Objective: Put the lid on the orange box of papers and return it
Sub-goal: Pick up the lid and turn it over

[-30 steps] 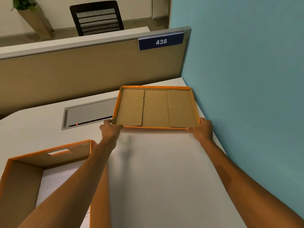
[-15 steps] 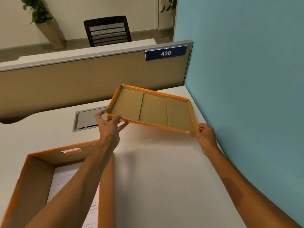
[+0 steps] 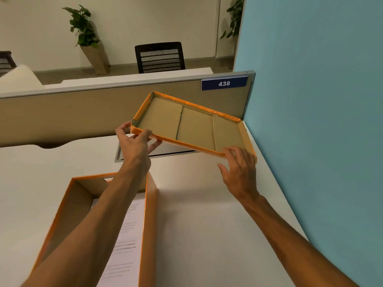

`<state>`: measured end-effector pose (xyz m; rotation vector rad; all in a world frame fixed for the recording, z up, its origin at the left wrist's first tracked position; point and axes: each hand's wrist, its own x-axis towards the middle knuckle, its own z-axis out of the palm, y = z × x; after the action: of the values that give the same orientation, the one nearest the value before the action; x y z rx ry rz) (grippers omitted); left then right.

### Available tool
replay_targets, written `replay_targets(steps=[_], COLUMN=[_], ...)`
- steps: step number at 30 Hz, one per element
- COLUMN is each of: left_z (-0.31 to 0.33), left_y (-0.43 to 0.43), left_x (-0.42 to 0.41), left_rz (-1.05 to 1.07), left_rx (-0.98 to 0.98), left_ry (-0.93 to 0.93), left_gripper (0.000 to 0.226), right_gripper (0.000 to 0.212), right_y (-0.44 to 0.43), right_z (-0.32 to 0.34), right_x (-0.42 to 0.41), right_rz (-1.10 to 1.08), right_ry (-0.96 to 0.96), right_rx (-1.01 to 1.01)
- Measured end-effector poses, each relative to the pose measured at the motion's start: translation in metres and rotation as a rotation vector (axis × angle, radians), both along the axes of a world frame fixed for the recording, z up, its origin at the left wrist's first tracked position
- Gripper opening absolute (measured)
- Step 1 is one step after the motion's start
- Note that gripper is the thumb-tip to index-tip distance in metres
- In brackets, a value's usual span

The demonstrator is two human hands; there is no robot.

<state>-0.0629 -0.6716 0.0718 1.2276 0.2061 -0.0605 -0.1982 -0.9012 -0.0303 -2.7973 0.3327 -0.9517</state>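
The orange lid (image 3: 192,126) hangs in the air above the back of the desk, its brown cardboard inside facing up, tilted with the left end higher. My left hand (image 3: 135,141) grips its near left corner. My right hand (image 3: 238,168) holds the near right corner, fingers spread under and over the rim. The open orange box (image 3: 150,214) stands at the lower left of the desk. Printed papers (image 3: 126,241) lie inside it. My left forearm crosses over the box and hides part of it.
A white desk (image 3: 207,224) is bounded by a beige partition (image 3: 72,112) at the back and a blue wall (image 3: 321,121) on the right. A metal cable hatch (image 3: 165,151) sits under the lid. A black chair (image 3: 159,56) and plants stand beyond.
Both hands have raised the lid off the desk and carried it slightly leftward. Its left end has tipped up, and the view has tilted upward.
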Motion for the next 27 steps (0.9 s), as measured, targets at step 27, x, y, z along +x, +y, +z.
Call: replay_targets(steps=[27], left_z=[0.026], left_y=[0.16], left_x=[-0.08], left_rz=[-0.552], left_rx=[0.475], left_ry=[-0.171], left_gripper=[0.093], right_gripper=[0.028], right_y=[0.148], right_z=[0.137], right_x=[-0.082], right_rz=[0.121], right_ry=[-0.307], right_rx=[0.949])
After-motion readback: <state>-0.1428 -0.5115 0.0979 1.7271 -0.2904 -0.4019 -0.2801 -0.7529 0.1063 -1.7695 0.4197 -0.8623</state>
